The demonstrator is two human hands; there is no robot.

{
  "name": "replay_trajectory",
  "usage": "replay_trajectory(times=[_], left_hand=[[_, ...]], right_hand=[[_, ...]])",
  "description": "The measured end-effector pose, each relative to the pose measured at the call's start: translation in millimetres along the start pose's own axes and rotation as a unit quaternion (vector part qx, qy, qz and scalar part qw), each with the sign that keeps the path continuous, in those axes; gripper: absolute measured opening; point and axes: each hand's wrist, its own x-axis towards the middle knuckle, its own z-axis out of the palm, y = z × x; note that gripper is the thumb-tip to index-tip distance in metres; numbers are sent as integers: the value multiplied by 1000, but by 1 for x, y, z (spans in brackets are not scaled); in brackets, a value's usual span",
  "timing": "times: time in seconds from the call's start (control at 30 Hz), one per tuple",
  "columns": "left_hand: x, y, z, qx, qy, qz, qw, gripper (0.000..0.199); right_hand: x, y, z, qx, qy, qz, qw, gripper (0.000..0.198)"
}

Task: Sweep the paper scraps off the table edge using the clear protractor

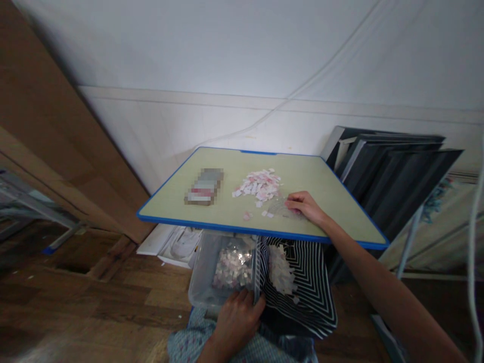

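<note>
On the small pale-yellow table [302, 166] with a blue edge, my right hand [305, 205] is closed, thumb against fingers, on a thin see-through plastic piece [278, 206] that looks like a small bag. Left of it is a heap of small pink-and-white paper pieces [260, 184], with a few loose ones in front. Below the table edge, my left hand [240, 312] curls over the near right rim of a clear plastic bin [200, 287]. Shiny small packets with pinkish contents [234, 264] lie inside that bin.
A blurred-out box-shaped object [204, 186] lies at the table's left. Beside the bin, striped black-and-white cloth [313, 282] holds more pale pieces [280, 269]. Dark flat panels [393, 166] lean at the right; a white box [177, 247] stands on the floor. Behind is a wall.
</note>
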Motion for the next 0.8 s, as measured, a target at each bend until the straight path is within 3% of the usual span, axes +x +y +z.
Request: replay_trajectory(times=[0.8], left_hand=[[0, 1, -2, 13, 3, -4, 1000, 39]], right_hand=[[4, -2, 4, -13, 12, 6, 1000, 36]])
